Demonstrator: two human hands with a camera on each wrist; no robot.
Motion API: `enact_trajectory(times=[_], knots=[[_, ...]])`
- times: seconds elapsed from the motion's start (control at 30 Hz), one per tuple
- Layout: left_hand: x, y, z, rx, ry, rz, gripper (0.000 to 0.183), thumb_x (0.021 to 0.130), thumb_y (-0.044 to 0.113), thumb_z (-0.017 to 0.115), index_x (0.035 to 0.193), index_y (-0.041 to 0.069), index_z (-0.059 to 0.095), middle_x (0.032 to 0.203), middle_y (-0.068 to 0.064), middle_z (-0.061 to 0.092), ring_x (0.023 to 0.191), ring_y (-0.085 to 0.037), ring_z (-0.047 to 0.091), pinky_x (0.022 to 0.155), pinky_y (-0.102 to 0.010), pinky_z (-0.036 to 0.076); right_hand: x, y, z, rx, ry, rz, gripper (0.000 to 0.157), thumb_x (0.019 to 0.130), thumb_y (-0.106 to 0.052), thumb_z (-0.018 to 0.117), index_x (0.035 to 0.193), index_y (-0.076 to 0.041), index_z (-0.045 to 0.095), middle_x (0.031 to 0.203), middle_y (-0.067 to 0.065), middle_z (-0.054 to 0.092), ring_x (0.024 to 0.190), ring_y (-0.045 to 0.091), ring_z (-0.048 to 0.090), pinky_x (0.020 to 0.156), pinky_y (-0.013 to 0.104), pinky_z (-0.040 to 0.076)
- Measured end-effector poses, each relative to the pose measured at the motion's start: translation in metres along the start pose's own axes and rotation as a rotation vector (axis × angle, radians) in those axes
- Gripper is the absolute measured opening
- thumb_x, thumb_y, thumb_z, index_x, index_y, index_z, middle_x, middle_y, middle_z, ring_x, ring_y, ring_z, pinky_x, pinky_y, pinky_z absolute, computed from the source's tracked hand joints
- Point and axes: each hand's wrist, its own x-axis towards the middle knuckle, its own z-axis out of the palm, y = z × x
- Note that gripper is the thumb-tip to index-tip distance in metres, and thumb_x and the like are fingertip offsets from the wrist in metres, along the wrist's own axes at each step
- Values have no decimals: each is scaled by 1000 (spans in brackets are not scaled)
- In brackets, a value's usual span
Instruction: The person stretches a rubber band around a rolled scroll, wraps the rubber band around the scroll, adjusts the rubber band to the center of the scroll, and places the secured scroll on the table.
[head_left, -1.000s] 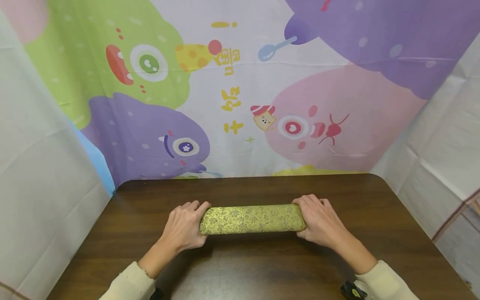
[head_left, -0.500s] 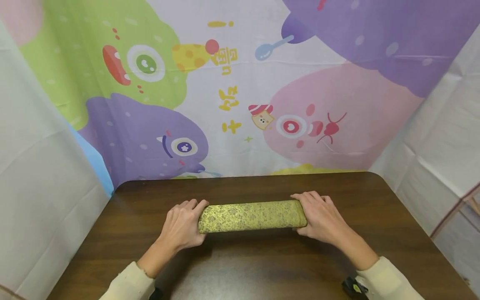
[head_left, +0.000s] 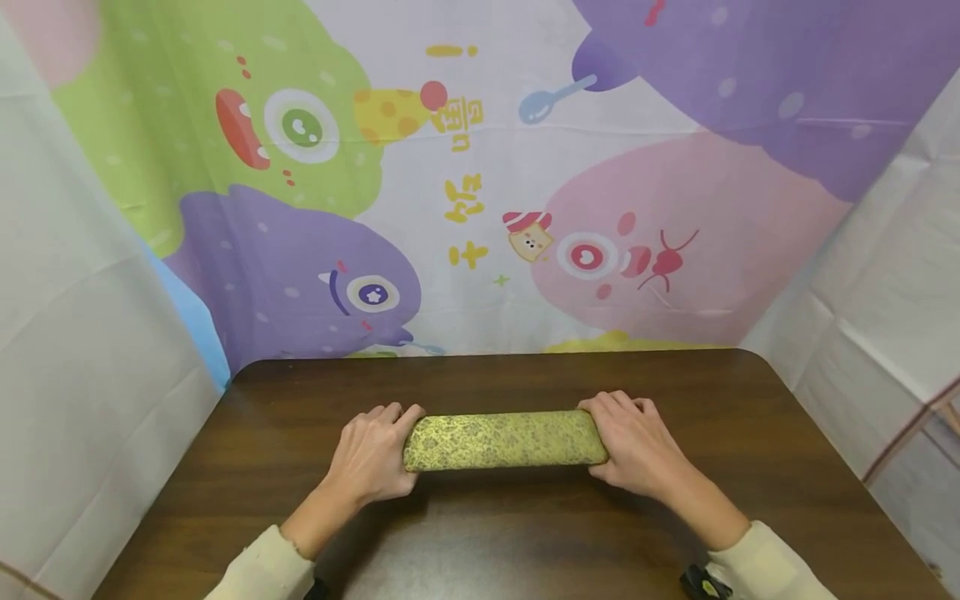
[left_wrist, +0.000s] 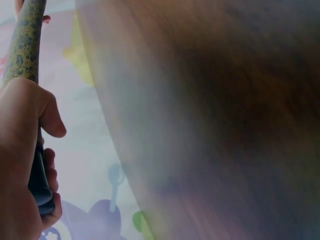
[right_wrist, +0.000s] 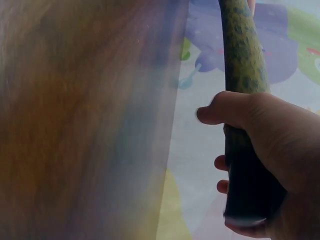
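Observation:
A long, narrow case (head_left: 504,441) covered in yellow-green flowered brocade is held crosswise over the table. My left hand (head_left: 372,454) grips its left end and my right hand (head_left: 636,443) its right end, thumbs on the near side and fingers over the far side. In the left wrist view the brocade (left_wrist: 24,47) runs up out of my left hand (left_wrist: 22,115), and a dark underside shows below the thumb. The right wrist view has the same case (right_wrist: 244,47) rising from my right hand (right_wrist: 272,120), its lower part dark too.
The dark brown wooden table (head_left: 480,550) has rounded far corners. Behind it hangs a cloth (head_left: 480,317) printed with cartoon monsters. Pale fabric walls (head_left: 82,333) close in both sides.
Half a second ago the case's right end was slightly raised; now it sits closer to level. The right hand covers a little more of its end. Both hands keep their grip.

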Motion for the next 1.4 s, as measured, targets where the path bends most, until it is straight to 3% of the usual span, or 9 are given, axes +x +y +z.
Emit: enact_trajectory(times=[0.27,0.67,1.07,1.4], knots=[[-1,-1,1,-1,-16,-18,66,54,29,91,116,17,71,84,-1,70,66,-24,62,54,-36,51,0,1,0,-12,22,33,93,60,-33,112,138,-11,67,125,6,73,120,32,70,92,59,56],[0,-1,1,-20,-27,-28,67,53,28,90,116,17,71,83,0,70,64,-23,60,54,-34,49,2,1,-1,-8,72,14,87,58,-28,111,131,-10,68,119,5,72,115,30,70,94,60,56],[1,4,0,-13,-59,-37,67,55,30,92,118,18,72,86,-1,72,67,-23,63,56,-36,52,3,-1,2,-37,37,-4,92,59,-37,112,136,-11,68,121,4,73,112,28,72,97,59,57],[1,3,0,-15,-45,-29,67,54,29,92,116,17,71,85,-1,71,67,-24,62,55,-36,51,1,5,1,-38,33,3,84,60,-32,110,130,-11,69,118,5,72,109,28,71,98,63,57]])
